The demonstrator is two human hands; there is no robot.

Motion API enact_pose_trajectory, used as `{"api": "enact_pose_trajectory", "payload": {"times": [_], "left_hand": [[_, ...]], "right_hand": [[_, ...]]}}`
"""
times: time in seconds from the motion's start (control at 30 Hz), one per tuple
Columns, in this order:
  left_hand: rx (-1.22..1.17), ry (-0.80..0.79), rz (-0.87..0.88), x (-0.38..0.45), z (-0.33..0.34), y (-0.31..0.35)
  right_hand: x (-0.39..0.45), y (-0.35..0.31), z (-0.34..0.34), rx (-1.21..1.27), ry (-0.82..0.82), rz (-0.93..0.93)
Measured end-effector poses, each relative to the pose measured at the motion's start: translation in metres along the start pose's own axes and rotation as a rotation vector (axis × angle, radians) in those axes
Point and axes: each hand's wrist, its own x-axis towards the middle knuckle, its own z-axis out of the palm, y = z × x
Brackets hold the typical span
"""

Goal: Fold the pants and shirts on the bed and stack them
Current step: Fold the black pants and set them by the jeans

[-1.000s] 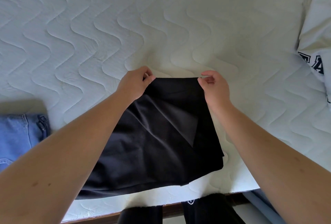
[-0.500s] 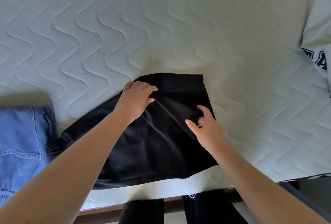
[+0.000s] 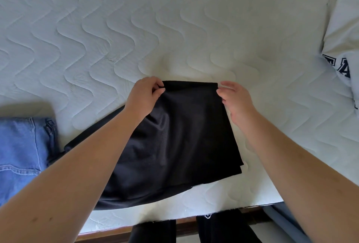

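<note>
At the far left, blue jeans point(image 3: 18, 153) lie flat on the bed point(image 3: 116, 29), cut off by the picture's edge. Just beside them, touching their right side, lies the black garment point(image 3: 174, 141), folded into a wide flat shape near the front edge of the bed. Both bare arms reach over it, and the left arm hides a big part of its left side.

The left hand point(image 3: 144, 97) pinches the far left corner of the black garment between thumb and fingers. The right hand point(image 3: 236, 100) is at the far right corner, fingers curled at the cloth's edge; it seems to be gripping it, but I cannot tell for sure.

At the far right lies a white shirt point(image 3: 342, 35) with dark blue letters, well apart from the black garment.

The bed has a white quilted cover with wavy stitching. Its brown wooden frame point(image 3: 186, 221) shows at the bottom.
</note>
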Motion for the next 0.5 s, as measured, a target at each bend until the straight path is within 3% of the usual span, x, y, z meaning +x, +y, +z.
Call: {"api": "enact_pose_trajectory", "payload": {"times": [0.13, 0.27, 0.4, 0.5], "left_hand": [[-0.069, -0.041, -0.019, -0.004, -0.005, -0.008], [-0.172, -0.213, -0.135, -0.009, -0.014, -0.017], [0.022, -0.102, -0.186, -0.002, -0.019, -0.017], [-0.073, -0.044, -0.186, 0.004, -0.02, -0.015]], "right_hand": [[0.0, 0.006, 0.006, -0.097, -0.053, -0.062], [0.002, 0.015, 0.004, -0.303, 0.148, -0.308], [0.004, 0.019, -0.002, -0.151, 0.239, -0.296], [0.007, 0.022, -0.003, -0.174, 0.243, -0.278]]}}
